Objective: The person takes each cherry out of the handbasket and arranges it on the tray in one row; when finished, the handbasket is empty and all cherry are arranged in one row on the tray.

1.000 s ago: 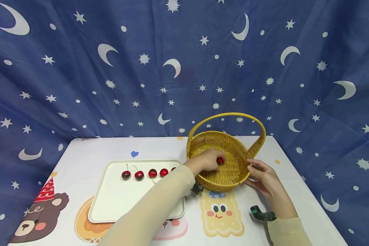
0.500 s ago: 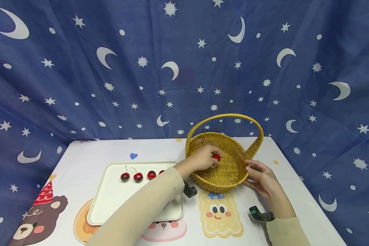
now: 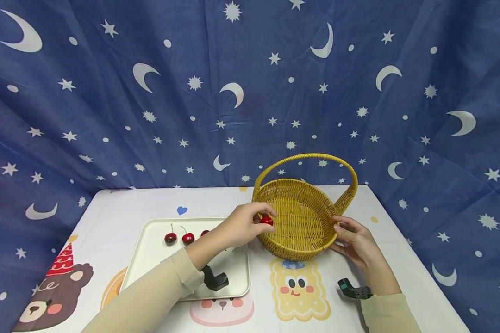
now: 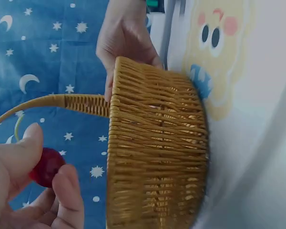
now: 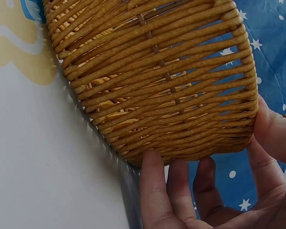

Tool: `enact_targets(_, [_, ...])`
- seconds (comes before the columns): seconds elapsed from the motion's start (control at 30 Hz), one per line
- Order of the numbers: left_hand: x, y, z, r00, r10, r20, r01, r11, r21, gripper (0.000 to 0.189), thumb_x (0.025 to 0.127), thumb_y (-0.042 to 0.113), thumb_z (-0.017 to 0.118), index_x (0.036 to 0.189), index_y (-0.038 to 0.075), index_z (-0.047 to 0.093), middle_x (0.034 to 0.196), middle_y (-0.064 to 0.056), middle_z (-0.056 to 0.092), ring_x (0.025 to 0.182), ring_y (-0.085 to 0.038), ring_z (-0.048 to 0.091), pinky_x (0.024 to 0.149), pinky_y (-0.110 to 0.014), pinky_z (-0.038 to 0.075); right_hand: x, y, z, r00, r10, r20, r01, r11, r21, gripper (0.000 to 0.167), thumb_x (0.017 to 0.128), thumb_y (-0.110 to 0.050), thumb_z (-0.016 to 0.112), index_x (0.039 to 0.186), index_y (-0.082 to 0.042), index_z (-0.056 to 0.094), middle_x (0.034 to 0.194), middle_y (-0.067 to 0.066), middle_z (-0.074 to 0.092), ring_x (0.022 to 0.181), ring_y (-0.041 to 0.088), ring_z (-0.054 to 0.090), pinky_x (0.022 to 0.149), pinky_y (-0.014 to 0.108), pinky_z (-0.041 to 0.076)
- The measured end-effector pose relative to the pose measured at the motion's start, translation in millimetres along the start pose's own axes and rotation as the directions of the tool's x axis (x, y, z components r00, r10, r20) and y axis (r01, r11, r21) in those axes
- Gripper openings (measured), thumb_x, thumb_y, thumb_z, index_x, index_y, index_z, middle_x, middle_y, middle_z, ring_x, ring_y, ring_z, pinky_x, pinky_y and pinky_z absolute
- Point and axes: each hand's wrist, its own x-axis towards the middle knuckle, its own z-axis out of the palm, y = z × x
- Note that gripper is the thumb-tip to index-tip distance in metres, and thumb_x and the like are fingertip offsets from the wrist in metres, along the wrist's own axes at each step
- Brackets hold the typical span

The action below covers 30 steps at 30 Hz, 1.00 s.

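Note:
A red cherry (image 3: pixel 266 220) is pinched between the thumb and fingers of my left hand (image 3: pixel 242 225), at the left rim of the yellow wicker basket (image 3: pixel 296 253). The left wrist view shows the same cherry (image 4: pixel 47 167) held outside the basket wall (image 4: pixel 157 148), its thin stem pointing up. My right hand (image 3: pixel 358 243) grips the basket's right side near the base of the arched handle (image 3: pixel 308 156). In the right wrist view, the right hand's fingers (image 5: pixel 155 191) lie against the outer weave, with the thumb at the rim. No cherries show on the visible basket floor.
Left of the basket, a white tray (image 3: pixel 143 268) carries several cherries in a row, including two stemmed ones, a dark cherry (image 3: pixel 170 238) and a brighter cherry (image 3: pixel 188 238). My left forearm covers part of the tray. A blue star-patterned curtain (image 3: pixel 216 115) hangs behind the table.
My left hand has moved left from inside the basket to its left rim, with the cherry still pinched. The right hand keeps its grip, and the basket has barely moved.

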Motion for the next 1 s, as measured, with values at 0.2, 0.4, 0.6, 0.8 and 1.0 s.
enact_targets(0.2, [-39.2, -17.5, -25.2, 0.986, -0.154, -0.071, 0.147, 0.985, -0.093, 0.02, 0.089, 0.019, 0.089, 0.106, 0.02, 0.077, 0.088, -0.002, 0.071, 0.069, -0.012, 0.062, 0.058, -0.026, 0.048, -1.6, 0.0, 0.1, 1.0, -0.001, 0.003, 0.001, 1.0, 0.008, 0.028, 0.106, -0.015, 0.07, 0.131, -0.027, 0.073, 0.125, -0.005, 0.06, 0.111, 0.014, 0.07, 0.09, 0.04, 0.065])
enact_targets(0.4, [-71.6, -43.3, -58.0, 0.94, -0.304, -0.155, 0.276, 0.944, -0.179, 0.022, 0.09, 0.012, 0.086, 0.11, 0.015, 0.077, 0.07, -0.008, 0.068, 0.055, -0.015, 0.056, 0.05, -0.026, 0.043, -1.6, 0.0, 0.4, 1.0, -0.008, 0.0, 0.008, 1.0, -0.002, 0.029, 0.107, -0.014, 0.067, 0.134, -0.024, 0.071, 0.125, -0.004, 0.06, 0.109, 0.015, 0.069, 0.09, 0.04, 0.065])
enact_targets(0.6, [-105.3, -64.5, -97.9, 0.914, -0.362, -0.183, 0.325, 0.924, -0.201, 0.039, 0.096, 0.002, 0.076, 0.135, 0.002, 0.068, 0.08, -0.01, 0.074, 0.069, -0.02, 0.069, 0.06, -0.03, 0.057, -0.2, 1.2, 0.8, 1.0, -0.007, 0.003, 0.007, 1.0, 0.002, 0.03, 0.106, -0.015, 0.069, 0.134, -0.024, 0.071, 0.123, -0.006, 0.06, 0.106, 0.015, 0.07, 0.089, 0.04, 0.065])
enact_targets(0.8, [-137.3, -85.3, -126.2, 0.883, -0.384, -0.272, 0.38, 0.922, -0.068, 0.045, 0.1, -0.002, 0.069, 0.144, -0.003, 0.061, 0.116, -0.023, 0.075, 0.08, -0.017, 0.075, 0.07, -0.028, 0.061, -0.9, 0.9, 0.7, 1.0, -0.011, -0.001, 0.011, 1.0, 0.005, 0.029, 0.106, -0.015, 0.069, 0.133, -0.024, 0.071, 0.122, -0.005, 0.06, 0.105, 0.015, 0.07, 0.089, 0.039, 0.065])
enact_targets(1.0, [-156.4, -106.7, -131.3, 0.821, -0.419, -0.387, 0.504, 0.851, 0.147, 0.039, 0.094, 0.011, 0.082, 0.129, 0.003, 0.068, 0.118, -0.022, 0.069, 0.078, -0.023, 0.062, 0.061, -0.031, 0.047, -1.9, -0.2, 1.1, 1.0, -0.006, -0.009, 0.006, 1.0, -0.009, 0.032, 0.105, -0.017, 0.07, 0.136, -0.023, 0.069, 0.123, -0.004, 0.059, 0.106, 0.016, 0.07, 0.089, 0.038, 0.065])
